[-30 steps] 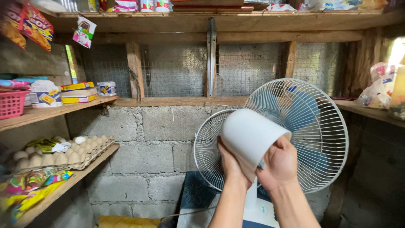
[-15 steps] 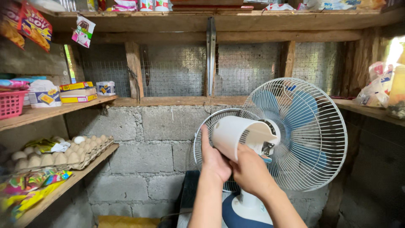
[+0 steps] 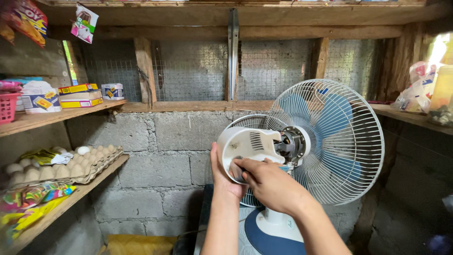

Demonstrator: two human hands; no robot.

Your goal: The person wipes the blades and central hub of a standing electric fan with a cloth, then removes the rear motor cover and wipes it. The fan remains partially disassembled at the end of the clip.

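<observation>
Concrete-block wall behind, left hand (image 3: 225,175) and right hand (image 3: 270,183) both gripping white motor cover (image 3: 248,148) of fan (image 3: 330,141).

We see an electric fan (image 3: 325,141) with blue blades standing before a grey block wall (image 3: 179,141); every place below is given from that fan. At its rear, a white motor cover (image 3: 247,146) sits just off the exposed motor. Our left hand (image 3: 222,177) cups the cover's back end from below, and our right hand (image 3: 271,182) grips its underside, fingers curled against it. A second wire guard (image 3: 243,123) shows behind the cover. Well to the fan's left, a wooden shelf (image 3: 101,172) carries trays of eggs (image 3: 61,165). Above the fan runs wire mesh (image 3: 188,71).
</observation>
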